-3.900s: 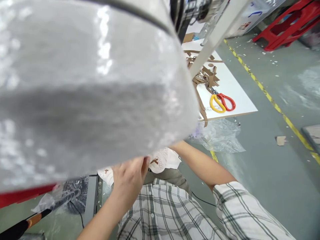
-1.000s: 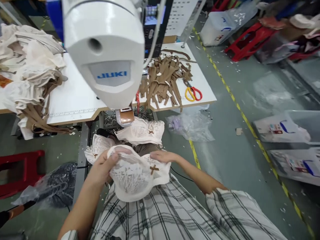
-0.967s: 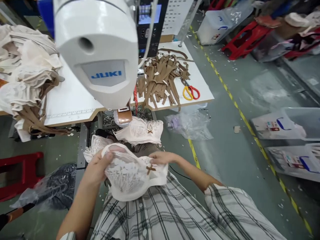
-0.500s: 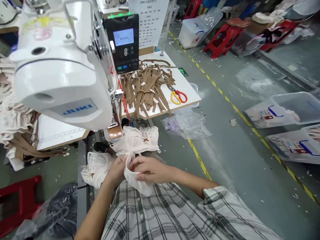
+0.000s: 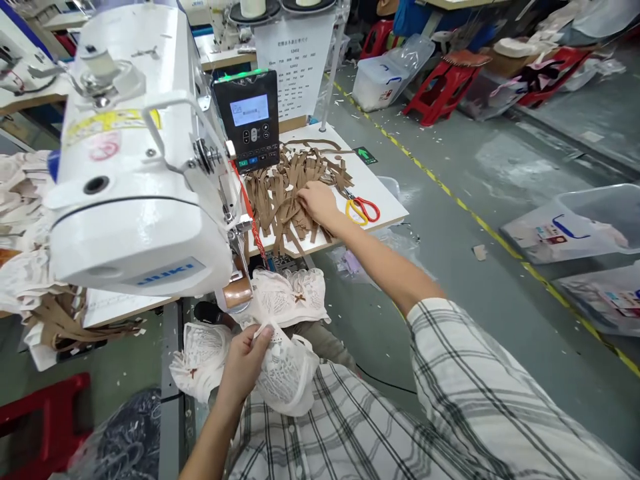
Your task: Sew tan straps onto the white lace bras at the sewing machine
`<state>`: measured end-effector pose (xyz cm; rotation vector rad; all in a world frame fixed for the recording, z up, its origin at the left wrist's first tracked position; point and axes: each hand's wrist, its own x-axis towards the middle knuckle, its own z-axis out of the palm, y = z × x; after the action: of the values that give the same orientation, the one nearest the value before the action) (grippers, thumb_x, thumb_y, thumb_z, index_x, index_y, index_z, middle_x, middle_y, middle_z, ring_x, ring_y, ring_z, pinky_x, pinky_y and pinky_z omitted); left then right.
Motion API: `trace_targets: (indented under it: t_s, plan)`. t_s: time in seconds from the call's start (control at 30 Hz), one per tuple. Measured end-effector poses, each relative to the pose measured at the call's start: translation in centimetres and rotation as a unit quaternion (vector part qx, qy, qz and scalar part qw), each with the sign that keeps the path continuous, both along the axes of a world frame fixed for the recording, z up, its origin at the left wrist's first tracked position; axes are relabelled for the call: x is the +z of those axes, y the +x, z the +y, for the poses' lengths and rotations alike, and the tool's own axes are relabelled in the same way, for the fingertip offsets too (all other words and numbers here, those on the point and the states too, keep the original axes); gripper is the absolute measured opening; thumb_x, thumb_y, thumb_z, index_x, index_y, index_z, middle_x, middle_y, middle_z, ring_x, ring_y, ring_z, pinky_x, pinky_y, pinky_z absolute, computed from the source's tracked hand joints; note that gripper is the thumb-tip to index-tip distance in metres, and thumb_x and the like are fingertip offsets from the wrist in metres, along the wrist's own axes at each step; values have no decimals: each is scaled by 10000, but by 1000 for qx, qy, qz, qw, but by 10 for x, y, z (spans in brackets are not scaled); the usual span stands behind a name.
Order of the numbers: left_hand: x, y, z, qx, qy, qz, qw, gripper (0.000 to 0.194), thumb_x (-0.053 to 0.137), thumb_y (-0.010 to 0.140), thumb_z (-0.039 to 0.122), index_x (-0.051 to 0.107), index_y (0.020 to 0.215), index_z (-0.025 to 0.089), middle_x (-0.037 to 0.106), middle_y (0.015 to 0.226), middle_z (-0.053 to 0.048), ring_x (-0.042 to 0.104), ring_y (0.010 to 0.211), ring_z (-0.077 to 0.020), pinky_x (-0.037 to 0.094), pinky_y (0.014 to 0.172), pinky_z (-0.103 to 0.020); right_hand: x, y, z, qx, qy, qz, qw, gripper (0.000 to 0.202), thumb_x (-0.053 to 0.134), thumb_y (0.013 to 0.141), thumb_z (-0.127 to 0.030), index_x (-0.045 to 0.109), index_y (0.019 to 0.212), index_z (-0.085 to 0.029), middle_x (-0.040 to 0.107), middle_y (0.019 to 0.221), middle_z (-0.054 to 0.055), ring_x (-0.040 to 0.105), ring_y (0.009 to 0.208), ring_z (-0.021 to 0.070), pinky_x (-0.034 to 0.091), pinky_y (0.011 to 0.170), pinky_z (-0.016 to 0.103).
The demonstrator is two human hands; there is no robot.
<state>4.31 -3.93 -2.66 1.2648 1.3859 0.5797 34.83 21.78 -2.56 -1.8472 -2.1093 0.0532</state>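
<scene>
A white lace bra [image 5: 287, 373] hangs in front of my shirt, its upper edge pinched between the thumb and fingers of my left hand [image 5: 245, 363]. My right hand [image 5: 320, 203] is stretched out to the pile of brown straps [image 5: 267, 197] on the white side table, its fingers closed on a strap there; the fingertips are partly hidden. More white lace bra cups with small brown bows [image 5: 299, 298] lie just beyond my left hand, by the copper-coloured arm end [image 5: 237, 293] of the sewing machine [image 5: 125, 247].
Red-and-yellow-handled scissors [image 5: 365, 210] lie right of the straps. A control panel [image 5: 249, 120] stands behind the machine. White garments and brown straps [image 5: 60, 317] are heaped at left. Clear plastic bins [image 5: 575, 223] and red stools [image 5: 443, 87] stand on the floor at right.
My right hand has left the bra and reached forward to the brown straps. My left hand still holds the bra, whose lace cup now faces up. The view has tilted slightly up.
</scene>
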Motion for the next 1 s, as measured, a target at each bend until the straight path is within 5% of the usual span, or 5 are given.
trace_targets:
  t_s: [0.17,0.37,0.53,0.73,1.0]
  plan:
    - [35,-13,-10,-25,155,74,985,324,573,930,442,660,758,182,611,733,-20,564,680,-152,422,611,-231,49,-12,-85,1,-38,66,997,365,382,987,-311,720,980,-173,726,938,95,597,783,203,371,675,309]
    - [60,16,-18,-148,227,95,958,347,673,855,332,655,1188,233,684,1089,-74,604,743,-158,473,646,-238,80,-77,-211,469,-339,91,810,190,554,876,-231,732,942,-225,722,803,-4,512,631,107,280,563,246]
    - [43,0,-3,-276,-31,28,960,395,509,943,465,545,690,163,446,615,22,403,579,-110,304,536,-217,61,-43,-195,314,-389,330,801,157,627,850,-323,674,908,-185,657,739,-22,545,612,85,361,580,219]
    - [28,-24,-1,-230,-70,-62,969,506,549,901,579,441,618,174,388,588,28,343,556,-96,261,526,-225,9,16,-173,78,-351,697,620,419,708,761,-487,389,672,-231,129,509,-137,109,474,64,316,508,213]
    - [32,-15,-4,-164,-13,-73,984,454,524,937,510,605,656,163,570,643,-23,502,588,-130,391,553,-234,-41,-63,-223,92,-372,542,748,389,587,800,-604,548,692,-232,345,528,-61,311,521,125,266,520,251]
